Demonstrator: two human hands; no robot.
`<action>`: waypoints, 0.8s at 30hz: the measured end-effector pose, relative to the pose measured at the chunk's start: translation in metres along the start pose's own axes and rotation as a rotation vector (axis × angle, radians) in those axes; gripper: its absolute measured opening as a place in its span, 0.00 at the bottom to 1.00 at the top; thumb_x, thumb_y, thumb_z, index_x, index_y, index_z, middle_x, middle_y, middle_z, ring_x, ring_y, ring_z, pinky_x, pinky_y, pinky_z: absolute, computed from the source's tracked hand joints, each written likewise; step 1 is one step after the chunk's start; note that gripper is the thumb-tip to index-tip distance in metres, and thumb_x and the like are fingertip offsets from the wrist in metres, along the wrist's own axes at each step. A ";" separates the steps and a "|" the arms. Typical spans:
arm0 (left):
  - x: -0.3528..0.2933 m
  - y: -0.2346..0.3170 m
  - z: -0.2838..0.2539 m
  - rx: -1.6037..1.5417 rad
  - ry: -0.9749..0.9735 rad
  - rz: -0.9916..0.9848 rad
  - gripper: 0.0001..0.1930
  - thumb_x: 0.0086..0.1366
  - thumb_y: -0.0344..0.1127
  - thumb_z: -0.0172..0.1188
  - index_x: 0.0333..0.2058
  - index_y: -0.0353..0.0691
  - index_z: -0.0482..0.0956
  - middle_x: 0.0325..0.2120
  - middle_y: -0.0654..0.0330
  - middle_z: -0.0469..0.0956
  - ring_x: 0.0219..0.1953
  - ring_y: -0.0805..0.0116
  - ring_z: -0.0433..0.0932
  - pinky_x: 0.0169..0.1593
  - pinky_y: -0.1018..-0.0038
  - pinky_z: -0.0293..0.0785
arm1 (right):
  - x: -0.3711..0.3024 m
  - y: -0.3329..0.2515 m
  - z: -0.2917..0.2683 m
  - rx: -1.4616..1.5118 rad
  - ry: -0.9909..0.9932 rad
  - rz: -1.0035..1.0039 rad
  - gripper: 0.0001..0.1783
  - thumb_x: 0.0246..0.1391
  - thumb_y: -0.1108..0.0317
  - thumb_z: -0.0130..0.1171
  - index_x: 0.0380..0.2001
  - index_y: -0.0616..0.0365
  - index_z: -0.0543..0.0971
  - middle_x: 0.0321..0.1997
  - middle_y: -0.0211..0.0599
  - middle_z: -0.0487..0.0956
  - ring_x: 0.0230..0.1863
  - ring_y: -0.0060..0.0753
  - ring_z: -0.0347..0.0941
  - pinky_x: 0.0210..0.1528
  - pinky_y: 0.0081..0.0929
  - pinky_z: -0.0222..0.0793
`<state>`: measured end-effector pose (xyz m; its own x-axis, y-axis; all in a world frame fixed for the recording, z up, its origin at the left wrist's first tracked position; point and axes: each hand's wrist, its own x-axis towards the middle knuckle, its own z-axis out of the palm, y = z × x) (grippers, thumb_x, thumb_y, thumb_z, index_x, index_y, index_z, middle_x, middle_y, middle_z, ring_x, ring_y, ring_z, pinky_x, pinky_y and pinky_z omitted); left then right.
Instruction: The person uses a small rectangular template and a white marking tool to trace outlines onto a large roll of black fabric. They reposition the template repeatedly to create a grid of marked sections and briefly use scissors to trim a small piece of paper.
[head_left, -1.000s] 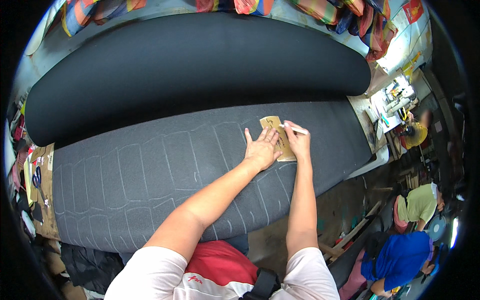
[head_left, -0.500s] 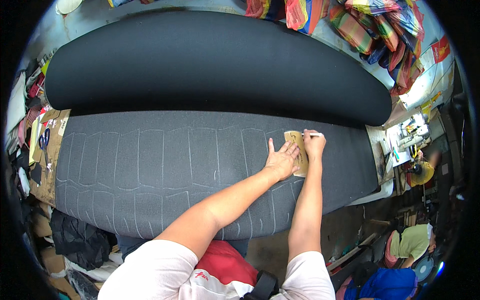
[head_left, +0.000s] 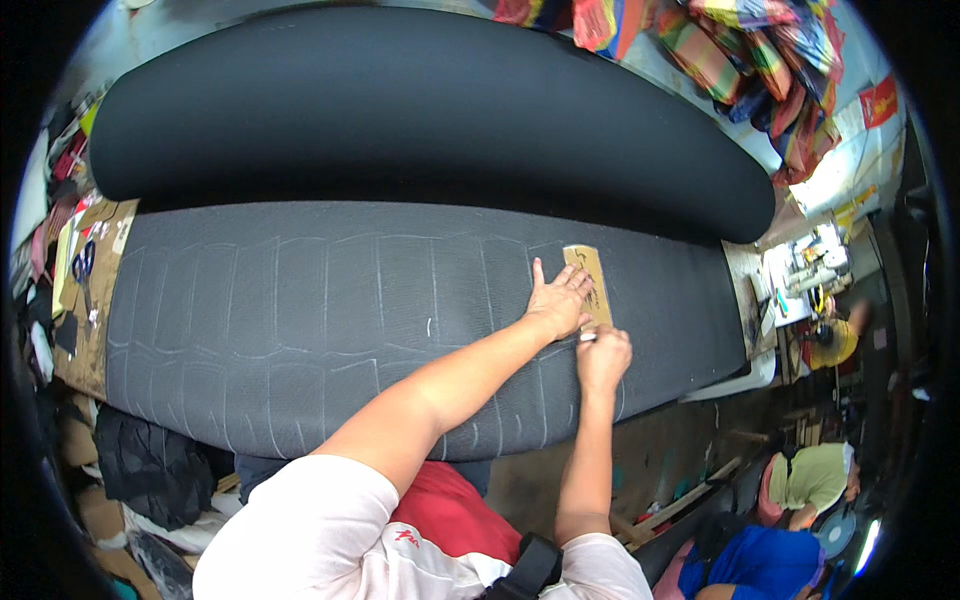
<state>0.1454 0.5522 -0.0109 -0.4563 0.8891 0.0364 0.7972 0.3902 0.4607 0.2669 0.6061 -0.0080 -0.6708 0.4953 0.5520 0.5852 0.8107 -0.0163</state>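
Note:
A brown cardboard template [head_left: 592,272] with dark handwriting lies on dark grey fabric [head_left: 330,300]. My left hand [head_left: 560,305] lies flat with spread fingers, pressing on the template's left side. My right hand [head_left: 605,357] is closed around a white marking pen [head_left: 588,337], its tip at the lower end of the template. Pale outlines in rows cover the fabric to the left of the template, several side by side. The fabric right of my right hand shows no lines.
A thick roll of black material [head_left: 420,110] lies along the far side. Scissors [head_left: 84,262] rest on the wooden table end [head_left: 92,350] at left. A sewing machine [head_left: 815,262] stands at right; people sit beyond it and at lower right. Colourful bags [head_left: 700,60] hang at the back.
My right hand with the pen has moved from the template's upper right edge down to its lower end. My left hand stays on the template. The whole view has shifted slightly.

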 end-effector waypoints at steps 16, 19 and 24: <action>-0.156 -0.151 -0.093 0.179 0.144 -0.576 0.32 0.65 0.59 0.40 0.65 0.53 0.53 0.68 0.70 0.46 0.69 0.73 0.40 0.60 0.29 0.31 | -0.032 0.013 0.011 1.007 0.202 0.404 0.23 0.65 0.57 0.44 0.46 0.69 0.74 0.29 0.44 0.80 0.31 0.32 0.75 0.41 0.26 0.71; -0.241 -0.221 -0.139 0.166 0.272 -0.933 0.31 0.66 0.59 0.38 0.65 0.57 0.53 0.68 0.71 0.45 0.70 0.73 0.38 0.61 0.30 0.31 | -0.031 0.014 0.010 1.004 0.198 0.411 0.23 0.64 0.57 0.45 0.46 0.68 0.75 0.28 0.42 0.80 0.30 0.30 0.75 0.39 0.26 0.72; -0.369 -0.306 -0.188 0.217 0.362 -1.290 0.32 0.66 0.59 0.37 0.66 0.56 0.50 0.68 0.72 0.43 0.70 0.69 0.41 0.62 0.33 0.36 | -0.032 0.016 0.016 0.898 0.178 0.337 0.22 0.64 0.57 0.45 0.45 0.68 0.75 0.28 0.41 0.80 0.31 0.29 0.75 0.40 0.26 0.70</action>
<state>-0.0047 0.0600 0.0014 -0.9700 -0.2338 -0.0662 -0.2425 0.9499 0.1974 0.2904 0.6088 -0.0394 -0.4105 0.7499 0.5188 0.1191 0.6081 -0.7848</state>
